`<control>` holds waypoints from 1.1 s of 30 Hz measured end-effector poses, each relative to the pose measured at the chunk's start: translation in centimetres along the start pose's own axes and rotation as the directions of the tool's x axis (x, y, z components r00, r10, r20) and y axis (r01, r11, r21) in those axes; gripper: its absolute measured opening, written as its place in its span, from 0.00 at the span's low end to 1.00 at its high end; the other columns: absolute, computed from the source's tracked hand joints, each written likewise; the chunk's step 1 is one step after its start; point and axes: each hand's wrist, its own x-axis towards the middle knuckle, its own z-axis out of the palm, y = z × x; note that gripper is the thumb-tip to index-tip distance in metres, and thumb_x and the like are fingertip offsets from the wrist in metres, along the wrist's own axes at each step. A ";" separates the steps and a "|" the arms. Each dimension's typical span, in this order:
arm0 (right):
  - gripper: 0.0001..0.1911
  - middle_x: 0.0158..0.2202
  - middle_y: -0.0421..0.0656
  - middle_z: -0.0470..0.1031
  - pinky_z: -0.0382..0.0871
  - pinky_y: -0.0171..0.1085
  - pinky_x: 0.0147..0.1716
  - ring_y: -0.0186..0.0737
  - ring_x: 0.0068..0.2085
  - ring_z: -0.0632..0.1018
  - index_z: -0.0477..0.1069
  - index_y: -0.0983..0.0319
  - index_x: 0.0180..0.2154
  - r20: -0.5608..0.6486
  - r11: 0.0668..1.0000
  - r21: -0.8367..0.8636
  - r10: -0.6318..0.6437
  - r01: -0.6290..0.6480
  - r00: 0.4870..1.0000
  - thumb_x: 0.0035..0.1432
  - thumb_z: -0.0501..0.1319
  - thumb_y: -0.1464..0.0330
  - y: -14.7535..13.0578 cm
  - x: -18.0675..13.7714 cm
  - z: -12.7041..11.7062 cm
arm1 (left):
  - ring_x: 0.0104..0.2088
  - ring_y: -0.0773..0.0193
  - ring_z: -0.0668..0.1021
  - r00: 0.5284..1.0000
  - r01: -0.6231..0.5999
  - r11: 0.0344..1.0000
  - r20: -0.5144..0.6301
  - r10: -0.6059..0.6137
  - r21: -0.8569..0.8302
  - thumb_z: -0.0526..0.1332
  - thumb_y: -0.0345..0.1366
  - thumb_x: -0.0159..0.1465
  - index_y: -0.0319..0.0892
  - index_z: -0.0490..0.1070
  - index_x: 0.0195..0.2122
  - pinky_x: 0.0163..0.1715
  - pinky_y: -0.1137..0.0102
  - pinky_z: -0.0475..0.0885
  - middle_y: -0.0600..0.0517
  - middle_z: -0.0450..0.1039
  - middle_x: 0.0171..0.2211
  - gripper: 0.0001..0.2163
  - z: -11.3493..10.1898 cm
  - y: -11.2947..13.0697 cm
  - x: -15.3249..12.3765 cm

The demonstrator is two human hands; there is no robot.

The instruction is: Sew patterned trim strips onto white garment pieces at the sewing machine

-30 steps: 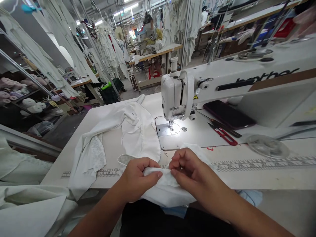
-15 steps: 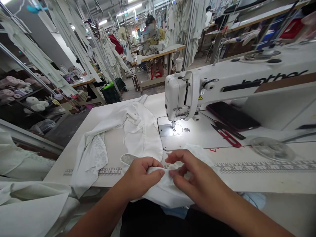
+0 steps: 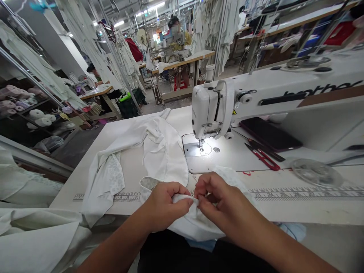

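Note:
White fabric (image 3: 167,159) lies across the sewing table and hangs over its front edge towards my lap. My left hand (image 3: 167,203) pinches a folded edge of it between thumb and fingers. Right beside it, my right hand (image 3: 217,197) has thumb and fingertips closed on the same edge. Both hands are in front of the sewing machine (image 3: 212,110), whose lit presser foot (image 3: 201,146) stands over the needle plate with no fabric under it. Part of the held edge is hidden behind my fingers.
Red-handled thread snips (image 3: 264,157), a dark phone (image 3: 270,132) and a clear round dish (image 3: 317,172) lie right of the needle. A printed ruler (image 3: 301,194) runs along the table front. More white cloth (image 3: 36,239) is piled at left. Co-workers sit at machines behind.
My right hand's fingers have come together from a looser shape and now pinch the fabric edge near my left thumb. The view has shifted slightly.

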 end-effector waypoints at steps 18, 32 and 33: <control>0.05 0.32 0.36 0.69 0.68 0.34 0.29 0.34 0.32 0.73 0.59 0.55 0.37 -0.071 0.973 0.229 -0.005 0.021 0.997 0.61 0.56 0.69 1.6 -0.2 1.0 | 0.23 0.71 0.62 0.997 -0.074 0.997 -0.004 0.074 0.004 0.61 0.36 0.55 0.39 0.75 0.31 0.23 0.74 0.58 0.57 0.63 0.21 0.07 0.4 -0.3 0.2; 0.07 0.32 0.37 0.70 0.69 0.33 0.29 0.35 0.33 0.73 0.58 0.55 0.38 -0.089 0.962 0.271 -0.002 0.026 0.996 0.61 0.56 0.70 1.8 -0.2 1.2 | 0.23 0.70 0.63 0.997 -0.073 0.997 -0.001 0.073 -0.011 0.61 0.36 0.56 0.40 0.74 0.31 0.23 0.74 0.58 0.57 0.63 0.21 0.06 0.5 -0.5 0.3; 0.06 0.32 0.37 0.70 0.69 0.33 0.29 0.34 0.33 0.73 0.58 0.55 0.37 -0.099 0.963 0.268 0.002 0.024 0.995 0.61 0.56 0.70 1.9 -0.2 1.2 | 0.23 0.70 0.62 0.998 -0.069 0.998 -0.001 0.069 -0.014 0.61 0.37 0.56 0.40 0.74 0.31 0.23 0.74 0.58 0.57 0.63 0.21 0.07 0.5 -0.5 0.3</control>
